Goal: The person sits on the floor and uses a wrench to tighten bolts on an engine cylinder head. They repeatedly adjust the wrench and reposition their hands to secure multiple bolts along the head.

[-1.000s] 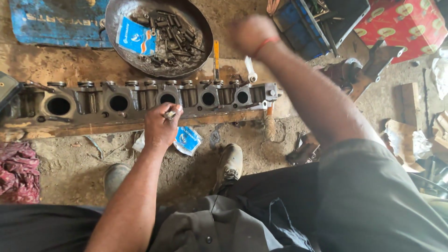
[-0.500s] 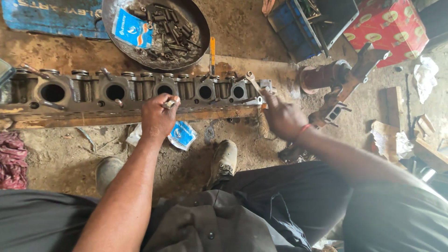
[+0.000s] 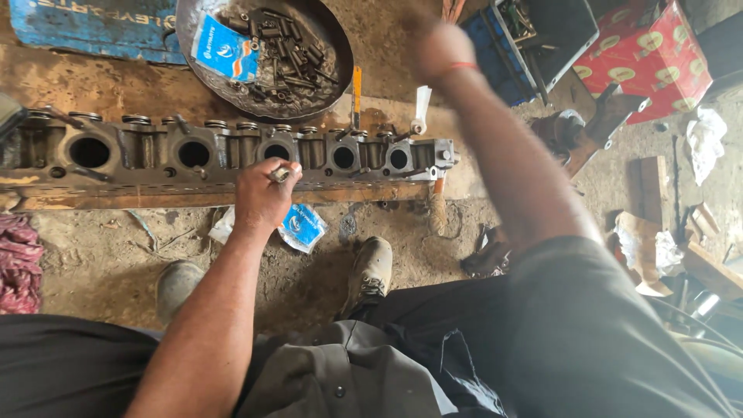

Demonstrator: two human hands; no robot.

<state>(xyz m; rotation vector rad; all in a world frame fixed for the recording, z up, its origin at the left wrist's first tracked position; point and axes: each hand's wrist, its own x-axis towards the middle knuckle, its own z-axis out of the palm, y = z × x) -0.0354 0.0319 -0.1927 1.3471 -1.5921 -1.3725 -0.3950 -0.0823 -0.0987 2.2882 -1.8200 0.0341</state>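
Left hand: centre-left of the frame, fingers closed around a small metal piece — pressed against the front edge of the cylinder head.
Right hand: raised at top centre, blurred; cannot tell whether it grips anything.
Cylinder head: long grey casting with a row of round ports, lying across the upper left and centre on a wooden plank.
Pan: round metal dish at top centre-left, just behind the casting — holds dark small parts and a blue packet.
Second blue packet: on the dirt floor just below the left hand.
Shoes: on the ground, lower centre.
Red box: upper right corner, well apart from the casting.
Blue crate: top, right of the raised hand.
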